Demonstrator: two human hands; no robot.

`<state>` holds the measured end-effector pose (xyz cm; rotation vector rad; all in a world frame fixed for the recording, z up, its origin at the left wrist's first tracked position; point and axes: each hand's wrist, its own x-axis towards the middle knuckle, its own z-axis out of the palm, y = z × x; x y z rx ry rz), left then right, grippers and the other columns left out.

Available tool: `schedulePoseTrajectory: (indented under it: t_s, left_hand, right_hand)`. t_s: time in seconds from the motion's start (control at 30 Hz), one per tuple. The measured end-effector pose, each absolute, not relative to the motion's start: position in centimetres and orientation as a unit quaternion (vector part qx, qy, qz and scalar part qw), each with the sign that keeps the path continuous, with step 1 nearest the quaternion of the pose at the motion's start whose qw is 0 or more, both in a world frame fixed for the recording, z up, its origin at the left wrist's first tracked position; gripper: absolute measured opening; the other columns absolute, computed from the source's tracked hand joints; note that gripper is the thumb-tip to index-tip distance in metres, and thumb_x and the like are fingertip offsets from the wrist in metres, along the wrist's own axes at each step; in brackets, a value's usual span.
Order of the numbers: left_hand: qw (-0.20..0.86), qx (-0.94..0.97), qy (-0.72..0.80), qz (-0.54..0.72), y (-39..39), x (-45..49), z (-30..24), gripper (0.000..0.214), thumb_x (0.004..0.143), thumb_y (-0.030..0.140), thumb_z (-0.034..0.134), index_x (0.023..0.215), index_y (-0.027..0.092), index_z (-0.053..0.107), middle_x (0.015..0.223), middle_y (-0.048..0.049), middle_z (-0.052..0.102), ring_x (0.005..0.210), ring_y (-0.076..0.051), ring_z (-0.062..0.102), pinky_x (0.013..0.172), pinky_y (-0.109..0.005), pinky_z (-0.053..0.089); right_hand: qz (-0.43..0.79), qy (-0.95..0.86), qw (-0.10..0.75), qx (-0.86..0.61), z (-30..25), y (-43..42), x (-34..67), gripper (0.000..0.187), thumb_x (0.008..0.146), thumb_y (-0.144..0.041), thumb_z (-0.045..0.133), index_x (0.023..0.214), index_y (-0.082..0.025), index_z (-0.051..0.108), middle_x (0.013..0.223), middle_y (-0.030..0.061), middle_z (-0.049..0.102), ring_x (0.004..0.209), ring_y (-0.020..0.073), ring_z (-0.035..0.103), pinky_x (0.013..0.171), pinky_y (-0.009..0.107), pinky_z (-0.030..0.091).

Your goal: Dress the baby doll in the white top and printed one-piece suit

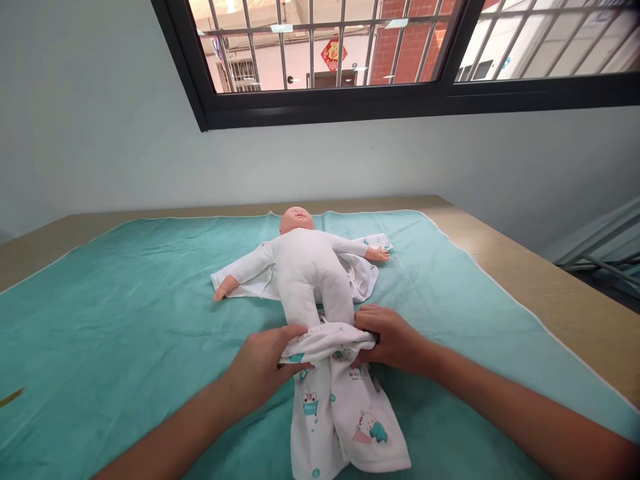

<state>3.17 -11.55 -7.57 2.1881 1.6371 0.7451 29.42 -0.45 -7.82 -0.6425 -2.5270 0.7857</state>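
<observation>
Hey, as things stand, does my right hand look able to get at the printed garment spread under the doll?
Likely yes: the printed garment sticks out just beyond your right hand, with only teal sheet between. That hand grips the pants, so it would probably need to let go first.

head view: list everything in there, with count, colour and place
doll: 1, white body, on the sheet
pants: 1, white with prints, at the doll's lower legs
top: 1, white, under the doll
sheet: 1, teal, on the table
table: 1, tan, against the wall
wall: 1, pale grey, behind
window: 1, black-framed, barred, above
sign: 1, red, outside
strip: 1, mustard, left edge, unclear
metalwork: uncounted, grey, far right
left hand, right hand: 1 each, bare, grip on pants
</observation>
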Motion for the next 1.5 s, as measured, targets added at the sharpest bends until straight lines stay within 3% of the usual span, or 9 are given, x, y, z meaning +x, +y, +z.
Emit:
schedulePoseTrajectory:
  t_s: [0.13, 0.23, 0.33, 0.43, 0.6, 0.83, 1.03, 1.33, 1.5]
  left_hand:
    - [0.174, 0.771, 0.553, 0.263, -11.7, 2.8, -6.9, 0.040, 0.083, 0.039, 0.066, 0.120, 0.025, 0.058, 0.111, -0.0041, 0.071, 0.097, -0.024, 0.068, 0.085, -0.037, 0.056]
    - [0.217, 0.766, 0.543, 0.266, -12.8, 2.4, -5.9, 0.056, 0.080, 0.042, 0.070, 0.131, 0.029, 0.052, 0.124, -0.0054, 0.064, 0.108, -0.027, 0.064, 0.091, -0.040, 0.054]
    - [0.241, 0.779, 0.513, 0.266, -15.1, 2.3, -6.0, 0.100, 0.062, 0.054, 0.081, 0.147, 0.033, 0.033, 0.143, -0.0103, 0.048, 0.125, -0.035, 0.052, 0.100, -0.048, 0.049]
    - [0.205, 0.799, 0.495, 0.272, -17.0, 3.0, -7.8, 0.135, 0.043, 0.064, 0.086, 0.153, 0.035, 0.014, 0.154, -0.0169, 0.030, 0.136, -0.045, 0.036, 0.105, -0.061, 0.039]
    - [0.109, 0.800, 0.513, 0.291, -17.5, 5.4, -10.1, 0.144, 0.036, 0.067, 0.085, 0.153, 0.035, 0.007, 0.154, -0.0209, 0.018, 0.137, -0.054, 0.027, 0.101, -0.070, 0.038]
    - [0.070, 0.792, 0.514, 0.323, -17.5, 6.6, -7.5, 0.107, 0.053, 0.024, 0.074, 0.146, 0.032, 0.021, 0.129, -0.0124, 0.052, 0.117, -0.040, 0.053, 0.102, -0.061, 0.040]
    - [0.106, 0.784, 0.513, 0.333, -17.8, 6.9, -6.0, 0.091, 0.060, 0.018, 0.073, 0.139, 0.033, 0.031, 0.112, -0.0066, 0.059, 0.099, -0.028, 0.061, 0.082, -0.041, 0.055]
    - [0.096, 0.786, 0.505, 0.343, -20.0, 6.4, -6.1, 0.060, 0.080, 0.020, 0.060, 0.135, 0.036, 0.041, 0.094, -0.0018, 0.062, 0.076, -0.018, 0.064, 0.065, -0.027, 0.055]
    - [0.036, 0.808, 0.501, 0.309, -21.7, 6.5, -7.3, 0.066, 0.082, 0.016, 0.056, 0.141, 0.036, 0.034, 0.099, -0.0027, 0.065, 0.079, -0.018, 0.067, 0.066, -0.023, 0.055]
  right_hand:
    - [0.321, -0.892, 0.205, -0.243, -7.5, -0.7, 29.6, 0.044, 0.071, -0.052, 0.077, 0.069, -0.018, 0.049, 0.072, -0.0021, 0.051, 0.069, 0.0132, 0.045, 0.062, 0.025, 0.034]
    - [0.380, -0.866, 0.179, -0.270, -6.2, -1.5, 30.5, 0.043, 0.069, -0.049, 0.080, 0.089, -0.020, 0.055, 0.093, 0.0014, 0.055, 0.084, 0.0172, 0.052, 0.071, 0.027, 0.044]
    - [0.428, -0.852, 0.146, -0.266, -5.3, -3.2, 31.8, 0.079, 0.060, -0.046, 0.085, 0.125, -0.025, 0.047, 0.126, 0.0069, 0.048, 0.113, 0.0260, 0.051, 0.094, 0.037, 0.046]
    - [0.426, -0.855, 0.128, -0.267, -5.8, -5.4, 32.6, 0.122, 0.052, -0.043, 0.088, 0.150, -0.033, 0.015, 0.151, 0.0093, 0.022, 0.137, 0.0338, 0.033, 0.111, 0.045, 0.035]
    - [0.345, -0.872, 0.181, -0.295, -8.3, -8.1, 31.6, 0.138, 0.048, -0.045, 0.088, 0.152, -0.027, -0.001, 0.154, 0.0174, 0.009, 0.143, 0.0406, 0.017, 0.113, 0.053, 0.029]
    - [0.318, -0.858, 0.259, -0.309, -8.4, -8.2, 30.9, 0.107, 0.052, -0.030, 0.084, 0.141, -0.025, 0.024, 0.140, 0.0147, 0.032, 0.126, 0.0334, 0.041, 0.102, 0.045, 0.041]
    - [0.350, -0.837, 0.240, -0.346, -6.5, -7.7, 30.9, 0.065, 0.053, -0.026, 0.080, 0.110, -0.023, 0.048, 0.113, 0.0066, 0.050, 0.100, 0.0253, 0.051, 0.083, 0.036, 0.047]
    - [0.354, -0.839, 0.219, -0.350, -6.2, -8.9, 31.8, 0.049, 0.059, -0.019, 0.073, 0.100, -0.024, 0.046, 0.092, 0.0003, 0.062, 0.075, 0.0173, 0.055, 0.062, 0.026, 0.039]
    - [0.290, -0.890, 0.270, -0.224, -6.5, -9.6, 31.7, 0.026, 0.075, -0.019, 0.062, 0.095, -0.023, 0.046, 0.087, 0.0017, 0.065, 0.071, 0.0159, 0.057, 0.059, 0.025, 0.037]
